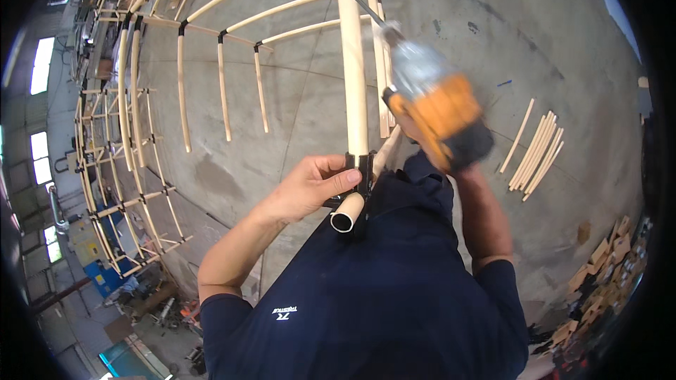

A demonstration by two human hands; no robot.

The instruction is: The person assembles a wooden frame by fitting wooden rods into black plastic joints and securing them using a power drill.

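The person's left hand [313, 183] is closed around a black joint [365, 167], thumb pressed across its face and fingers curled behind, which seems meant to steady it where the upright cream pole [352, 70] enters. A short tube [347, 212] juts from the joint's near side, its open end toward the body, so the joint sits just before the dark shirt [394, 267], probably for support. The left forearm slants in from the near left, elbow bent outward. The right hand [465, 173], mostly hidden, appears wrapped around the handle of an orange power drill [451, 109], blurred and raised to the right; its long bit points far left, away from the joint, the forearm rising almost straight behind it. Farther out, a pole frame [222, 84] stands far left, and loose poles [531, 155] lie roughly parallel on the floor at right.
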